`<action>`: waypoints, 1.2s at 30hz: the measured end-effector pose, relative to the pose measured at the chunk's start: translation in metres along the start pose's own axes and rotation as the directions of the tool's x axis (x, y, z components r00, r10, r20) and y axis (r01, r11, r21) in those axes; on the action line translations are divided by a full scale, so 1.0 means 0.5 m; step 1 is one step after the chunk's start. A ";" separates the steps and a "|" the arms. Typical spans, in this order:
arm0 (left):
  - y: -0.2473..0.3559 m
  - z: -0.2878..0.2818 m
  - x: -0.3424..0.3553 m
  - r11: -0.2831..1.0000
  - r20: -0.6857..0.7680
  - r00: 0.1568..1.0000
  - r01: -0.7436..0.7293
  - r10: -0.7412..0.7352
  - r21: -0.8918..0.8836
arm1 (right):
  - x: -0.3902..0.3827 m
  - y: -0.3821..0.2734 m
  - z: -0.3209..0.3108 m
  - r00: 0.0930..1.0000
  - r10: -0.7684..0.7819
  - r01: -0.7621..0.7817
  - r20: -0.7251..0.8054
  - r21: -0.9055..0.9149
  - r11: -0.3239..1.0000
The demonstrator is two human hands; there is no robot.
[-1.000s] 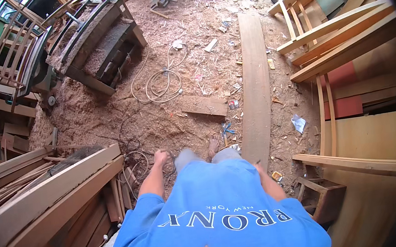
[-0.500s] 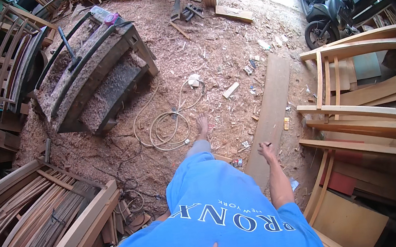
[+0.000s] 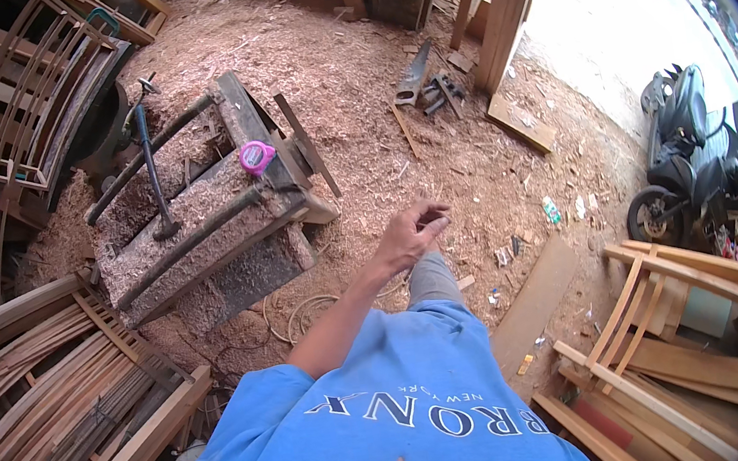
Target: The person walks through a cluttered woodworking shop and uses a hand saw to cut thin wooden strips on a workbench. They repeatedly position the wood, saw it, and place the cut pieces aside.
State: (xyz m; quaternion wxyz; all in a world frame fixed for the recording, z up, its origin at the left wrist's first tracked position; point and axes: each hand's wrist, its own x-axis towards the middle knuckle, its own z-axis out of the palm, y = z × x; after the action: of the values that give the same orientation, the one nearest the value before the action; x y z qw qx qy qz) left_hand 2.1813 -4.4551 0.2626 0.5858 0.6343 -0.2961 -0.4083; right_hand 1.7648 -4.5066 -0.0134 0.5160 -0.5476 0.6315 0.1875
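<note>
My left hand (image 3: 416, 234) reaches forward over my leg, above the shaving-covered floor, its fingers loosely curved and apart with nothing visible in them. My right hand is out of sight. Left of the hand stands a heavy machine (image 3: 152, 282) coated in shavings, with a pink tape measure (image 3: 257, 157) and a long dark metal bar (image 3: 148, 157) on top. A long flat plank (image 3: 537, 302) lies on the floor to my right, and a coiled pale cord (image 3: 301, 319) shows past my left arm.
Curved wooden pieces fill a stack (image 3: 51, 366) at lower left; wooden frames (image 3: 657, 290) stand at lower right. A hand saw (image 3: 412, 80) lies ahead among offcuts. A parked scooter (image 3: 678, 166) is by the bright doorway, near an upright timber (image 3: 503, 8). Chair-like frames (image 3: 25, 98) lean at upper left.
The view has moved forward and turned toward the machine and doorway. My left hand has swung up and forward into view; my right hand, earlier holding a small dark object, has dropped from view.
</note>
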 end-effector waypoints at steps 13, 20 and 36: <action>0.746 -0.326 0.488 -0.483 -0.314 -0.867 -0.481 0.387 0.732 | 0.553 -1.366 -0.373 0.861 -0.508 0.507 -0.027 -0.048 0.861; 0.816 -0.642 0.772 -0.568 -0.048 -0.822 -0.433 0.568 0.701 | 0.694 -1.883 -0.314 0.685 -0.728 0.726 -0.015 -0.064 0.685; 0.422 -1.266 1.126 0.531 -0.606 0.610 0.778 -0.511 0.336 | 0.722 -2.510 0.153 0.872 -0.260 0.447 0.416 -0.454 0.771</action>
State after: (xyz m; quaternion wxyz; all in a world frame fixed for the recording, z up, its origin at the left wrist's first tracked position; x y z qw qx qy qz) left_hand 3.0272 -4.6475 0.3615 0.2164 0.9158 -0.0001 -0.3384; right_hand 2.9574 -5.0391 0.0586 0.4661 -0.7404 0.3419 0.3430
